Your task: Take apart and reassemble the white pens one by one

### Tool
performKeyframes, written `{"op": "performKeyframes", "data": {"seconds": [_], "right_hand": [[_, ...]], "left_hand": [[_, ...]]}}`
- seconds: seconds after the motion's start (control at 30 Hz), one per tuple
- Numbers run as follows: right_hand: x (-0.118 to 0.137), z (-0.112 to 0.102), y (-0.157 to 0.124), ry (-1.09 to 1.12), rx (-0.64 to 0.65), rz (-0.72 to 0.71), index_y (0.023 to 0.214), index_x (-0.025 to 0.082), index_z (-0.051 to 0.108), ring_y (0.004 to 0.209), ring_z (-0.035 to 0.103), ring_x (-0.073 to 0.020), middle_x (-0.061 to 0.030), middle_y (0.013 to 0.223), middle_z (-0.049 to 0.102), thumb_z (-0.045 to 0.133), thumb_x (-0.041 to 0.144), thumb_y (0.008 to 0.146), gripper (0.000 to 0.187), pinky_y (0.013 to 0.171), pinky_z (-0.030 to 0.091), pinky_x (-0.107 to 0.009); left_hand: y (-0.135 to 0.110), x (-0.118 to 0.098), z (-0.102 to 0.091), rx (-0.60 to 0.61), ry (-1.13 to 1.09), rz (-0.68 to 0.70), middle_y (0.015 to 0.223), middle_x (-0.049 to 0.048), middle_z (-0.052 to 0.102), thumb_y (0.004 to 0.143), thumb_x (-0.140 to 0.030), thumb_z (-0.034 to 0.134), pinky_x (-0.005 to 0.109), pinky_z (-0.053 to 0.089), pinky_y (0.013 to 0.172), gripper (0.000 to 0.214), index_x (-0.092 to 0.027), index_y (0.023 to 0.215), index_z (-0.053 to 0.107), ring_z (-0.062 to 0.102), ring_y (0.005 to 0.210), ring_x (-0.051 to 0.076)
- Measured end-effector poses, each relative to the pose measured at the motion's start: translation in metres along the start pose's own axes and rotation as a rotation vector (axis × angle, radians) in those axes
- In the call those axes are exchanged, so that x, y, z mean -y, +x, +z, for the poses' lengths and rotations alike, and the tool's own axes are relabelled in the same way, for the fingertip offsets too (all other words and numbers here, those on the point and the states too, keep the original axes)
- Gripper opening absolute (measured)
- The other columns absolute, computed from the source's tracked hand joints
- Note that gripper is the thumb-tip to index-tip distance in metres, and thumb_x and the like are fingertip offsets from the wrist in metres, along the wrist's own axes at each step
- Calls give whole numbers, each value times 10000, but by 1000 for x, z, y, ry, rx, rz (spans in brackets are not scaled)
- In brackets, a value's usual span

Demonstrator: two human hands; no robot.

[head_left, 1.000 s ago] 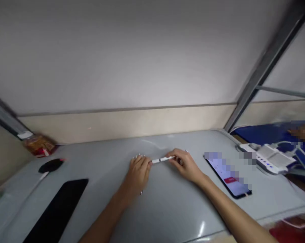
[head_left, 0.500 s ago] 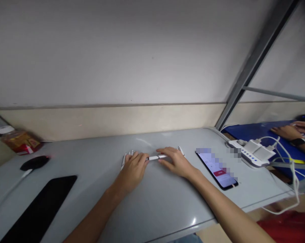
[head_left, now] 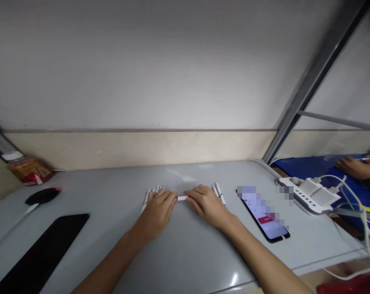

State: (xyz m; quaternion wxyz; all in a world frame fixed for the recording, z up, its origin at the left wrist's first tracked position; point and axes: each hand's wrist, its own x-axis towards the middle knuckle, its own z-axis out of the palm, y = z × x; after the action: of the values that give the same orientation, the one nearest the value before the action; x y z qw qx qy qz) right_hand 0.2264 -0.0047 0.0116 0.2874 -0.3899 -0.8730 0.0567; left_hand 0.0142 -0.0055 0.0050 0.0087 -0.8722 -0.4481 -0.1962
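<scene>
A person's two bare hands, the left [head_left: 159,206] and the right [head_left: 207,204], pinch opposite ends of a slim white pen [head_left: 182,198] at the middle of a glossy grey table [head_left: 187,253]. The pen's long axis runs side to side, nearly parallel to the table's back edge; fingers cover both ends, so which way its tip points cannot be told. White pens [head_left: 145,201] lie beside the left hand, two banded pens [head_left: 219,193] beside the right. Near the back left corner stands a clear, white-capped bottle [head_left: 30,170], its red-and-yellow label too blurred to read.
</scene>
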Motion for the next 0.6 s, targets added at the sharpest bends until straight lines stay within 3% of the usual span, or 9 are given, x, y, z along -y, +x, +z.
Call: {"op": "performKeyframes", "data": {"seconds": [0.27, 0.4, 0.5, 0.6], "right_hand": [[-7, 7, -2, -100, -29, 9, 939, 202, 618, 818, 531, -163, -37, 906, 619, 563, 76, 856, 161, 756, 363, -279], [-14, 8, -2, -125, -79, 23, 898, 202, 613, 803, 514, -167, -35, 871, 606, 570, 57, 827, 167, 727, 356, -279], [-20, 3, -1, -15, -154, 88, 902, 198, 618, 803, 530, -166, -38, 869, 615, 575, 72, 824, 155, 719, 380, -278], [-27, -2, 0, 197, -247, 215, 897, 193, 624, 769, 553, -155, -33, 849, 623, 605, 141, 822, 93, 694, 419, -271]], "left_hand": [[-1, -6, -2, 11, 2, 18, 901, 19, 659, 987, -329, 342, 375, 279, 816, 266, -222, 926, 577, 532, 922, 209], [-1, -3, -2, -17, -39, 4, 950, 20, 673, 985, -304, 349, 363, 293, 821, 287, -274, 1098, 611, 546, 931, 200], [0, 2, -4, -23, -103, -41, 945, 10, 675, 989, -280, 321, 358, 301, 832, 347, -338, 1209, 582, 556, 916, 187], [1, 8, -7, -55, -163, -123, 973, 4, 682, 983, -299, 325, 375, 307, 858, 332, -324, 1171, 597, 567, 923, 193]]}}
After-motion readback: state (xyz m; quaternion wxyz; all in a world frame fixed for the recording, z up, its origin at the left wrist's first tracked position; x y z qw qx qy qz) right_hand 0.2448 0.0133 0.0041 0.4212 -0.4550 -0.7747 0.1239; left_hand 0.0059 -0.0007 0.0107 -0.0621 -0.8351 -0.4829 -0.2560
